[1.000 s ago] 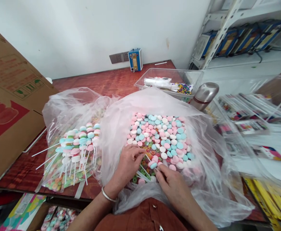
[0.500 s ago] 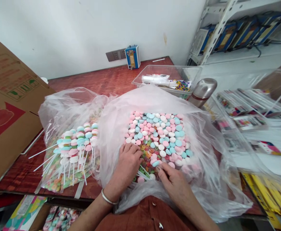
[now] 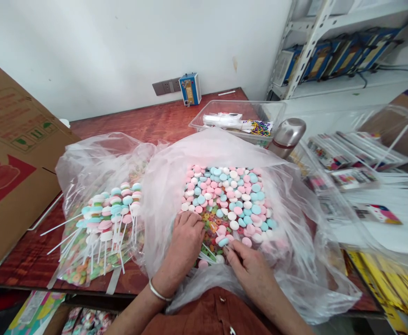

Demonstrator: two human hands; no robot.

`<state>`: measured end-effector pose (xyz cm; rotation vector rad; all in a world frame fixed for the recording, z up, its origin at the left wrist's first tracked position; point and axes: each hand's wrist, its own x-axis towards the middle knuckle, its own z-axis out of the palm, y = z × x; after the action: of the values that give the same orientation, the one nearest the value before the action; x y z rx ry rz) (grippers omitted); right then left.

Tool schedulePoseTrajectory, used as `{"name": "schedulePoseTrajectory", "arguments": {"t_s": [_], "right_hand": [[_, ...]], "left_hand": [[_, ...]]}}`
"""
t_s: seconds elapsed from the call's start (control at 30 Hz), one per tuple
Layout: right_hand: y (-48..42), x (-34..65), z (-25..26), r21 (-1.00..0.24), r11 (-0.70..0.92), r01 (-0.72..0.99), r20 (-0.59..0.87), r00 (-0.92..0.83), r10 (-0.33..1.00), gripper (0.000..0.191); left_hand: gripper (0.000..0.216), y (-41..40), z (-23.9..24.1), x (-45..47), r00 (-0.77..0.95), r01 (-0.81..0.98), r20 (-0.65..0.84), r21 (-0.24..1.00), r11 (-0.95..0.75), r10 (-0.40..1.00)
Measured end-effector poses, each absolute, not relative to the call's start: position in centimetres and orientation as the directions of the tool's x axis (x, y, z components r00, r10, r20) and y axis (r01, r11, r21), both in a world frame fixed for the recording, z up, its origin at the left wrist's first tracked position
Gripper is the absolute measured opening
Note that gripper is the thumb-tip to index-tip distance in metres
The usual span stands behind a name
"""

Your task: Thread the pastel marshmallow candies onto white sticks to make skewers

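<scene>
Pink, white and blue button-shaped candies (image 3: 237, 195) lie in an open clear plastic bag (image 3: 204, 149), with small coloured gummy rings (image 3: 211, 223) among them. My left hand (image 3: 188, 235) rests at the left edge of the candies, its fingers bent and close together; anything under them is hidden. Just below a small stack of pink and blue candies (image 3: 222, 235), my right hand (image 3: 248, 260) pinches what looks like the stick of a candy skewer. Several white sticks (image 3: 207, 253) lie between my hands. Finished-looking candy skewers (image 3: 109, 209) rest on another bag of gummy rings (image 3: 81, 270) at left.
A cardboard box (image 3: 11, 153) stands at far left. Behind the bag are a clear plastic bin (image 3: 199, 122), a steel flask (image 3: 289, 135) and a blue device (image 3: 190, 88). Cards (image 3: 354, 177) and yellow packets (image 3: 382, 279) lie at right.
The view has shifted slightly. Both hands keep nearly the same places and grips, and the small candy stack stays beside my right fingertips.
</scene>
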<state>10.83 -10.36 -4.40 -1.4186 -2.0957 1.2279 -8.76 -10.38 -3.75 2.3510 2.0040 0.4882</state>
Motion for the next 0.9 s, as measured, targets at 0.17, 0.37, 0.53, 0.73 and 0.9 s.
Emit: {"name": "schedulePoseTrajectory", "arguments": {"t_s": [0.17,0.37,0.53,0.73,0.9], "right_hand": [[-10.5,10.9,-4.6,-0.792,0.136,0.595,-0.193,-0.454,0.870,0.029],[-10.5,10.9,-4.5,-0.799,0.132,0.586,-0.190,-0.455,0.870,0.029],[-10.6,11.0,-4.3,-0.810,0.146,0.568,-0.173,-0.469,0.866,0.029],[-10.8,10.9,-4.0,-0.817,0.146,0.558,-0.169,-0.474,0.864,0.029],[-10.7,10.9,-3.8,-0.804,0.136,0.579,-0.193,-0.469,0.862,0.030]], "left_hand": [[0.010,-10.6,-4.4,-8.9,0.170,0.959,0.264,0.179,-0.222,0.949],[0.011,-10.6,-3.8,-9.5,0.149,0.927,0.219,0.309,-0.213,0.964],[0.007,-10.2,-2.5,-8.9,-0.152,0.695,0.167,0.719,-0.015,0.974],[0.018,-9.9,-2.8,-7.6,-0.264,0.132,-0.249,0.948,0.291,0.932],[0.023,-9.9,-3.0,-7.0,-0.259,0.008,-0.288,0.954,0.300,0.922]]}}
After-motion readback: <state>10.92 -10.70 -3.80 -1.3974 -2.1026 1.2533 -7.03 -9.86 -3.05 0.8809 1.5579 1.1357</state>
